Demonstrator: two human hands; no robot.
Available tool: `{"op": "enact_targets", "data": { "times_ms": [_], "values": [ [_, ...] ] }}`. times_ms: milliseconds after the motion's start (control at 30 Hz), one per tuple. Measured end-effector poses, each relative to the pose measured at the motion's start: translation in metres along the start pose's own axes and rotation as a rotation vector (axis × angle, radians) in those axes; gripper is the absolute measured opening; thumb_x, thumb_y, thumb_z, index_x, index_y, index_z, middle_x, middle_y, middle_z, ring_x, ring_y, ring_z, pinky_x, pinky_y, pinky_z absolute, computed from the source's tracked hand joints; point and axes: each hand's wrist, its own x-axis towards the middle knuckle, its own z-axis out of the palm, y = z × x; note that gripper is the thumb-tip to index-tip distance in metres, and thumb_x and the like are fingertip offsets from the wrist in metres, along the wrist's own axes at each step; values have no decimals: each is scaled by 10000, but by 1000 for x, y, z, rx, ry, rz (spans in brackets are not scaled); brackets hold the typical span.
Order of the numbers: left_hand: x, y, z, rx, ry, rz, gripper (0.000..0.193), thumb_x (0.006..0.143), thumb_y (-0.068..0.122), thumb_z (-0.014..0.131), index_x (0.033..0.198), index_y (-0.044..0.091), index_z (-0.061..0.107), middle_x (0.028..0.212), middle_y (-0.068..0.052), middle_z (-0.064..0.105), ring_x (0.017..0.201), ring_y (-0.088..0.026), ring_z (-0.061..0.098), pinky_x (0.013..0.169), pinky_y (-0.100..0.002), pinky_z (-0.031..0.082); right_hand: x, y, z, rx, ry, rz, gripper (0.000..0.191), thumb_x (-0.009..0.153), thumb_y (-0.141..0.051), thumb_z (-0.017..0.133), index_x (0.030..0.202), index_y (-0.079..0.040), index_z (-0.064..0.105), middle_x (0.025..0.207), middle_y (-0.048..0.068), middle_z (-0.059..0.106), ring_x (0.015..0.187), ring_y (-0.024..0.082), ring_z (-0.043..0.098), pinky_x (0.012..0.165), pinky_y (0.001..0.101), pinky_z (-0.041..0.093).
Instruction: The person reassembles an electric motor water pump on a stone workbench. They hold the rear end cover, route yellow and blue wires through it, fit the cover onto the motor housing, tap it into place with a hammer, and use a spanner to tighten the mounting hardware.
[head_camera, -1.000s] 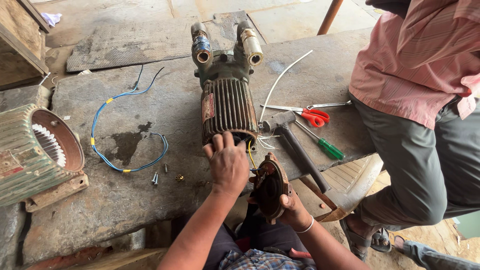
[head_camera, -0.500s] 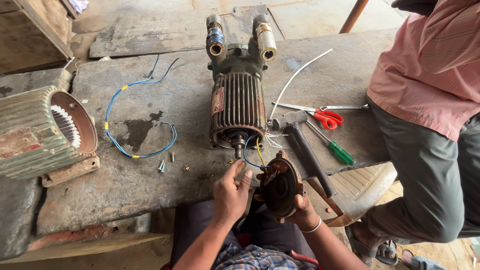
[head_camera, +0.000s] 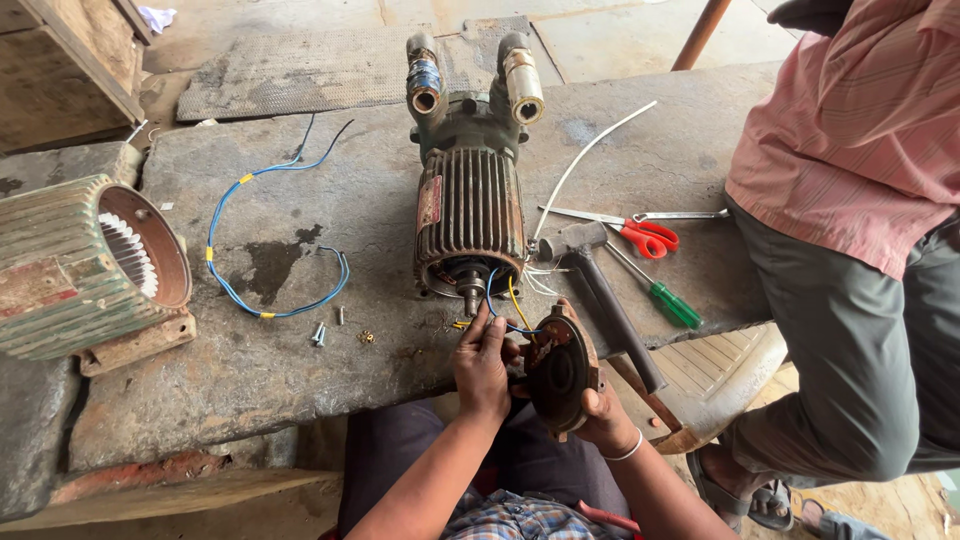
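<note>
A finned electric motor pump (head_camera: 470, 205) lies on a stone slab (head_camera: 330, 350), its open rear end and shaft toward me. My right hand (head_camera: 600, 405) holds the round rusty end cover (head_camera: 560, 372) upright just in front of that shaft. My left hand (head_camera: 482, 365) pinches the blue and yellow wires (head_camera: 505, 310) that run from the motor's rear to the cover. Both hands are at the slab's near edge.
A black hammer (head_camera: 605, 295), green screwdriver (head_camera: 665, 295) and red scissors (head_camera: 635, 232) lie right of the motor. A blue wire loop (head_camera: 265, 255) and small screws (head_camera: 320, 332) lie left. An empty stator housing (head_camera: 85, 265) sits far left. A person in a pink shirt (head_camera: 860, 150) stands at right.
My left hand came off the motor's rear end and moved down to the wires beside the cover. The cover has been raised and turned upright. The camera shifted closer.
</note>
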Motion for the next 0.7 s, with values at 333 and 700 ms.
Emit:
{"op": "enact_targets", "data": {
  "times_ms": [333,700],
  "values": [
    [-22,1,14,423,-101,309,587,1057,188,565,1606,105,377,892,-5,637,687,-50,572,624,-213,514,0,-4,-1,-45,41,-9,1141,758,-515,880,1569,42,302,1495,226,495,1350,316,530,1135,455,441],
    [-17,25,22,810,3,474,537,1023,157,640,1531,33,520,798,-139,672,673,-165,617,625,-338,537,3,-10,8,-47,46,13,1221,715,-546,886,1596,-13,230,1465,217,492,1287,326,542,1072,489,470]
  ]
}}
